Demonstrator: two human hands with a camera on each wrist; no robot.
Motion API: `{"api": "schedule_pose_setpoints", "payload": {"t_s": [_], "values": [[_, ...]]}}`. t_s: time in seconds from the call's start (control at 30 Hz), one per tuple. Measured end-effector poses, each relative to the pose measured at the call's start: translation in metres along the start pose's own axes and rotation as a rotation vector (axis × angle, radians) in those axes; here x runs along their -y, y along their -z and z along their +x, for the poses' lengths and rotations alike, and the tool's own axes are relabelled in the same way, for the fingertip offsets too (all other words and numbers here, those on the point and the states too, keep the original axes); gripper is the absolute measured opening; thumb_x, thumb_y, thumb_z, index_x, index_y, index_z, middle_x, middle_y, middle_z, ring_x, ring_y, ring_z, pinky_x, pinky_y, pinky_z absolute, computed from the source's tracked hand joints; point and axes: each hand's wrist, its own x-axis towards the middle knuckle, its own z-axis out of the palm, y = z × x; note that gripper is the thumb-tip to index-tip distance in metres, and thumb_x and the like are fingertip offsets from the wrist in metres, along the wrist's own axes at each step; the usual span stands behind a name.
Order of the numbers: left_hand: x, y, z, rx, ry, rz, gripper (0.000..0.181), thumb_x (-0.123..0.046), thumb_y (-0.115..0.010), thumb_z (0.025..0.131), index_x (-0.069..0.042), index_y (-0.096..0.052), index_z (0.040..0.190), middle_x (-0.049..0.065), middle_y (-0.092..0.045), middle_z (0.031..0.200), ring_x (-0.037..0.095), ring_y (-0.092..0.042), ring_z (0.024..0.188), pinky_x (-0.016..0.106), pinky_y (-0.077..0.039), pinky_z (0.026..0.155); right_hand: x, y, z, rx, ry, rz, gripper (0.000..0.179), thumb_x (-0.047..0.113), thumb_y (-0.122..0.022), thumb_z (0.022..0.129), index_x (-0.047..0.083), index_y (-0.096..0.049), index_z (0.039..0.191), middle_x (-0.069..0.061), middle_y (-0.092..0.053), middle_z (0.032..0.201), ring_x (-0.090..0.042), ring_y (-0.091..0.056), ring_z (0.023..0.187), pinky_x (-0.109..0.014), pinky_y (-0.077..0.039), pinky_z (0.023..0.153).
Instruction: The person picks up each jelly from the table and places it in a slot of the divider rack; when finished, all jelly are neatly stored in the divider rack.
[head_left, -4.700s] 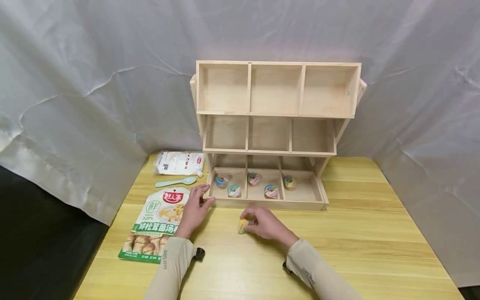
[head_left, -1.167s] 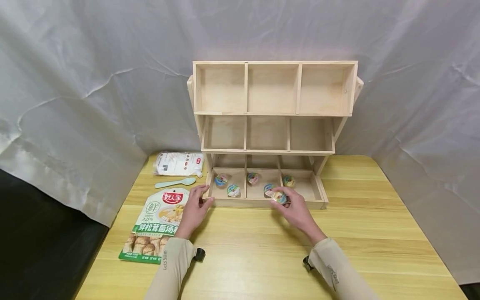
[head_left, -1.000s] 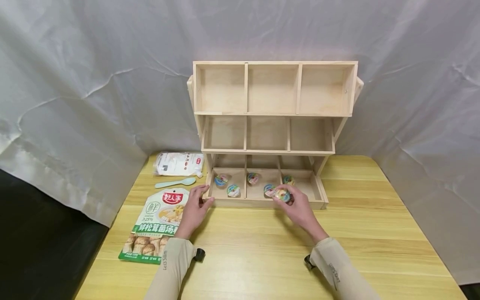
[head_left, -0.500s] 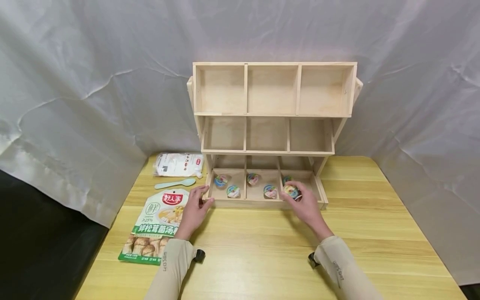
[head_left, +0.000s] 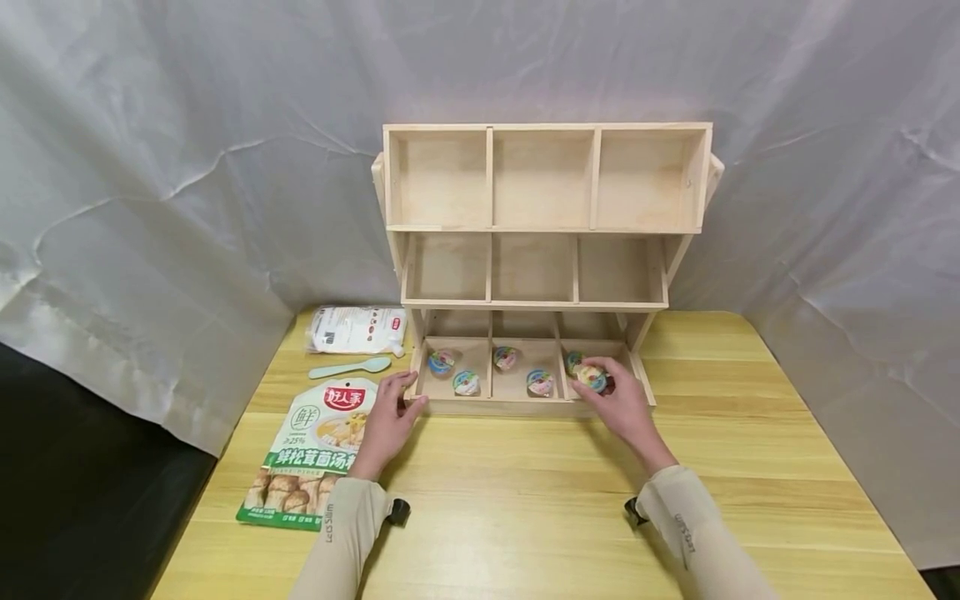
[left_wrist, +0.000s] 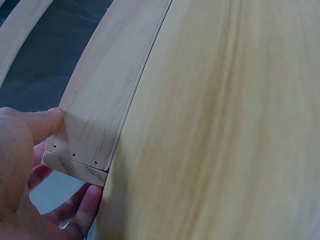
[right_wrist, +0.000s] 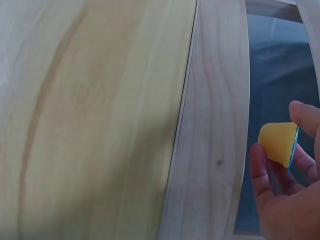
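My right hand (head_left: pixel 621 403) pinches a small jelly cup (head_left: pixel 592 377) between thumb and fingers, over the bottom right compartment of the wooden shelf (head_left: pixel 525 407). Seen from the right wrist, this cup has a yellow body (right_wrist: pixel 278 141) and lies on its side, lid facing right. Another jelly cup (head_left: pixel 573 361) sits behind it, partly covered. My left hand (head_left: pixel 387 425) grips the shelf's front left corner; in the left wrist view its thumb (left_wrist: pixel 47 122) lies at the top edge of the front board. Two jelly cups rest in each of the left and middle bottom compartments.
To the left lie a green and white mushroom soup pouch (head_left: pixel 307 458), a pale green spoon (head_left: pixel 349 367) and a white packet (head_left: pixel 358 330). The shelf has two higher tiers (head_left: pixel 542 179) of compartments. Grey cloth (head_left: pixel 180 250) hangs behind and at the sides of the wooden table (head_left: pixel 750 467).
My right hand first held the yellow cup low at the table before the shelf. It has since carried it up and right, over the bottom right compartment. The left hand stays put.
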Motion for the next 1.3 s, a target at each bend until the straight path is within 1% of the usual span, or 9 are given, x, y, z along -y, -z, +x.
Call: {"api": "schedule_pose_setpoints", "payload": {"t_s": [0.23,0.5,0.63,0.83,0.97,1.2,1.3], "values": [[0.001,0.0,0.0,0.002,-0.001,-0.007,0.054,-0.031,-0.064,0.104,-0.014,-0.049,0.152,0.006,-0.039,0.158,0.028,-0.06,0.114,0.045,-0.055,0.102,-0.005,0.001,0.001,0.004,-0.014,-0.022,0.048,0.028,-0.078,0.095,0.005,-0.063,0.134,-0.019,-0.063,0.109,-0.02,-0.057,0.079,-0.019,-0.05,0.06],[0.001,0.0,-0.001,0.0,0.0,-0.001,0.054,-0.031,-0.064,0.104,-0.014,-0.05,0.152,0.006,-0.04,0.157,0.028,-0.06,0.113,0.045,-0.056,0.101,-0.009,0.003,0.001,-0.007,-0.057,-0.008,0.044,0.023,-0.074,0.097,0.004,-0.063,0.135,-0.022,-0.06,0.119,-0.028,-0.061,0.092,-0.016,-0.052,0.069],[0.001,0.001,-0.001,0.001,-0.005,0.0,0.054,-0.031,-0.064,0.104,-0.014,-0.049,0.152,0.006,-0.039,0.157,0.027,-0.06,0.11,0.045,-0.055,0.101,-0.01,0.003,0.002,-0.011,-0.07,0.009,0.045,0.022,-0.072,0.099,0.003,-0.061,0.138,-0.023,-0.058,0.119,-0.03,-0.061,0.096,-0.015,-0.052,0.07],[-0.001,0.001,-0.001,0.002,-0.01,-0.001,0.054,-0.031,-0.064,0.104,-0.013,-0.049,0.152,0.007,-0.039,0.158,0.026,-0.06,0.11,0.044,-0.055,0.101,-0.013,0.003,0.004,-0.002,-0.091,-0.011,0.046,0.021,-0.072,0.099,0.001,-0.06,0.139,-0.023,-0.059,0.121,-0.032,-0.063,0.098,-0.016,-0.053,0.072],[-0.001,0.001,-0.001,0.003,-0.007,-0.004,0.054,-0.031,-0.064,0.104,-0.013,-0.049,0.152,0.006,-0.039,0.158,0.026,-0.06,0.11,0.044,-0.055,0.101,-0.016,0.004,0.004,0.015,-0.084,-0.03,0.047,0.021,-0.073,0.098,0.001,-0.06,0.138,-0.024,-0.06,0.124,-0.034,-0.065,0.1,-0.019,-0.055,0.074],[-0.001,0.001,-0.001,0.006,-0.005,-0.004,0.054,-0.03,-0.064,0.104,-0.013,-0.049,0.152,0.007,-0.039,0.158,0.027,-0.06,0.112,0.045,-0.055,0.102,-0.02,0.007,0.006,0.045,-0.089,-0.068,0.048,0.024,-0.074,0.097,0.004,-0.062,0.139,-0.022,-0.062,0.125,-0.028,-0.062,0.094,-0.022,-0.053,0.071],[-0.001,0.001,0.0,0.006,-0.002,-0.003,0.053,-0.03,-0.064,0.104,-0.013,-0.049,0.152,0.006,-0.039,0.158,0.027,-0.06,0.111,0.044,-0.055,0.101,-0.021,0.008,0.006,0.055,-0.095,-0.069,0.049,0.024,-0.074,0.097,0.004,-0.061,0.139,-0.022,-0.062,0.125,-0.027,-0.061,0.094,-0.023,-0.054,0.072]]}}
